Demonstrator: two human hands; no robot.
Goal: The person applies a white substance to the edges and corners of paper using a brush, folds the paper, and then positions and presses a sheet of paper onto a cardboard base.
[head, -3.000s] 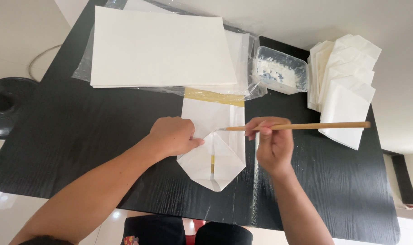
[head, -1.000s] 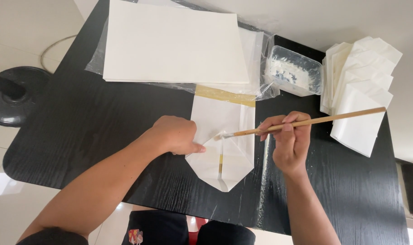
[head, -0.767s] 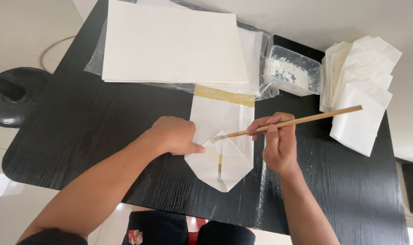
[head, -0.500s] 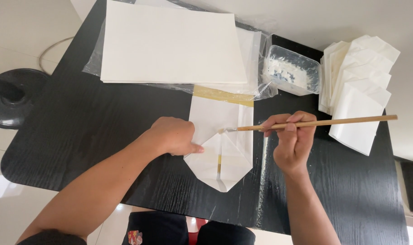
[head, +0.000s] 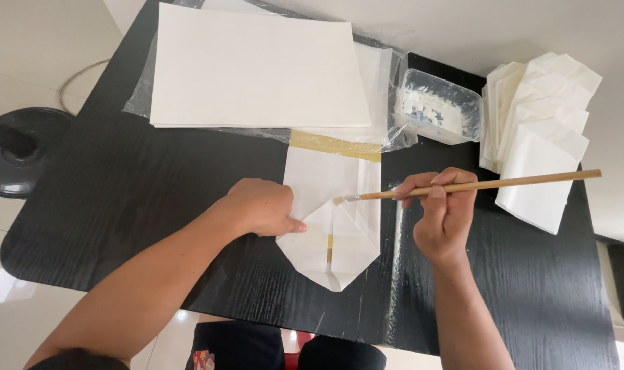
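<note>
Brush [head: 476,185] tip lower, black table [head: 120,199]

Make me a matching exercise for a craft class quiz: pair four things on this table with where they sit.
Things:
1. brush
2. plastic tub
3. stack of flat sheets
4. pile of folded bags

Places:
A. far right edge of the table
B. top left, on clear plastic
C. held in the right hand
D. between the sheets and the folded pile

Pairs: 1-C, 2-D, 3-B, 4-A
</note>
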